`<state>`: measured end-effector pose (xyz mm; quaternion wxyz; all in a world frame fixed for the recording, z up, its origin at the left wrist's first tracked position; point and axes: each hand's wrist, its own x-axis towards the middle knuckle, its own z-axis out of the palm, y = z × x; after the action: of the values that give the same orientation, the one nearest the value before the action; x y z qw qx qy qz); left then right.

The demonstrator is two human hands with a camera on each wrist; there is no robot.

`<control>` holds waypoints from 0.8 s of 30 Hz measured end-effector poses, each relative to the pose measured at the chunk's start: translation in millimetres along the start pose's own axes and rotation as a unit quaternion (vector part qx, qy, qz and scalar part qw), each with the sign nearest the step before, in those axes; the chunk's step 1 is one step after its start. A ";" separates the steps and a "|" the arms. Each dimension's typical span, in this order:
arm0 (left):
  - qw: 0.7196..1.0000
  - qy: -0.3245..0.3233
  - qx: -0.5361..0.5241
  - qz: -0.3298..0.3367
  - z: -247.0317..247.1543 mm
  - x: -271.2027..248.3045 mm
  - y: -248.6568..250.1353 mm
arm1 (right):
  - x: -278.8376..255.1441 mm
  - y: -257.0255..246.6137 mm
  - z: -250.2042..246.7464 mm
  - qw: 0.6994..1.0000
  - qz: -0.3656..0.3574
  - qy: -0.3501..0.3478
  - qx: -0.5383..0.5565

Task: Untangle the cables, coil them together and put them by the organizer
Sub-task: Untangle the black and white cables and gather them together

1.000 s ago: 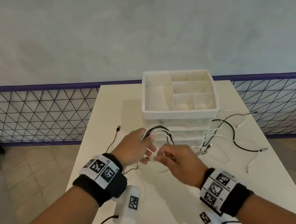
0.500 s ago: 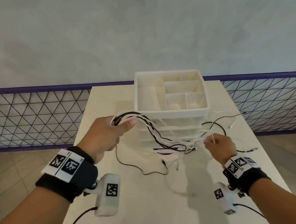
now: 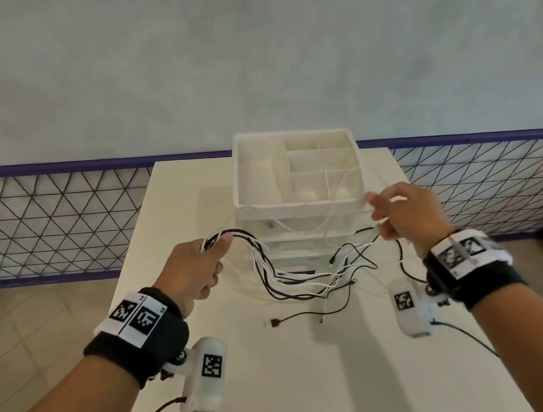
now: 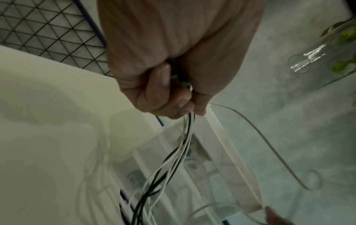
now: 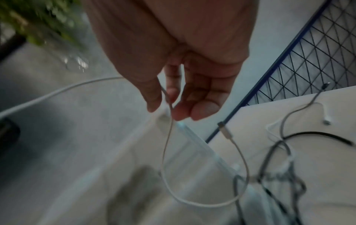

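My left hand (image 3: 198, 267) is raised left of the organizer (image 3: 296, 168) and grips a bundle of black and white cables (image 3: 264, 265) in its fist (image 4: 173, 97). The bundle droops from that fist to the table, where loose ends and plugs (image 3: 275, 323) lie. My right hand (image 3: 399, 213) is up at the organizer's front right corner. Its thumb and fingers pinch a single white cable (image 5: 167, 137) that loops down below the hand and back toward the tangle (image 5: 279, 175).
The white table (image 3: 288, 393) is narrow, with floor on both sides. A purple-edged wire mesh fence (image 3: 40, 219) runs behind it along the wall. The organizer has clear drawers (image 4: 183, 175) below its open top tray.
Both hands have drawn apart from the table's middle. The left lifted the bundle to the left, the right rose to the right with one white cable, stretching the tangle out.
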<state>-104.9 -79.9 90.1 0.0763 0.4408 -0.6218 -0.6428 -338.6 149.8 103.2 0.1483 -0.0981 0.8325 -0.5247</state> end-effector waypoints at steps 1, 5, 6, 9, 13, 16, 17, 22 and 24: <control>1.000 0.003 -0.007 -0.006 3.2 -0.7 -1.3 | -1.5 15.0 8.2 0.999 0.016 0.015 -0.042; 0.999 0.008 -0.030 -0.021 15.3 -3.0 -7.7 | -21.3 90.2 45.8 0.956 0.120 -0.036 -0.265; 0.999 0.007 -0.031 -0.024 17.3 -3.2 -9.0 | -25.9 105.4 52.6 0.940 0.140 -0.067 -0.304; 0.999 0.002 -0.043 -0.027 19.6 -3.1 -9.6 | -37.0 124.9 59.6 0.907 0.134 -0.098 -0.386; 0.999 0.001 -0.047 -0.020 19.0 -3.8 -2.1 | -48.3 129.6 69.9 0.882 -0.008 -0.191 -0.431; 0.999 -0.012 -0.048 -0.011 22.8 -6.7 4.2 | -61.9 131.5 81.3 0.812 -0.062 -0.244 -0.527; 0.999 -0.017 -0.049 -0.008 23.8 -8.2 6.3 | -64.9 130.3 82.5 0.792 -0.067 -0.248 -0.553; 0.998 -0.054 0.029 0.026 22.5 -8.3 8.7 | -65.7 86.3 79.6 0.836 -0.117 -0.332 -0.421; 0.989 -0.075 0.110 0.066 24.8 -7.9 6.4 | -65.3 49.0 77.5 0.891 -0.159 -0.316 -0.285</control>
<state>-119.4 -58.0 95.4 0.0227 0.3546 -0.7206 -0.5954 -250.7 126.2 36.9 0.2837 -0.4280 0.8288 -0.2223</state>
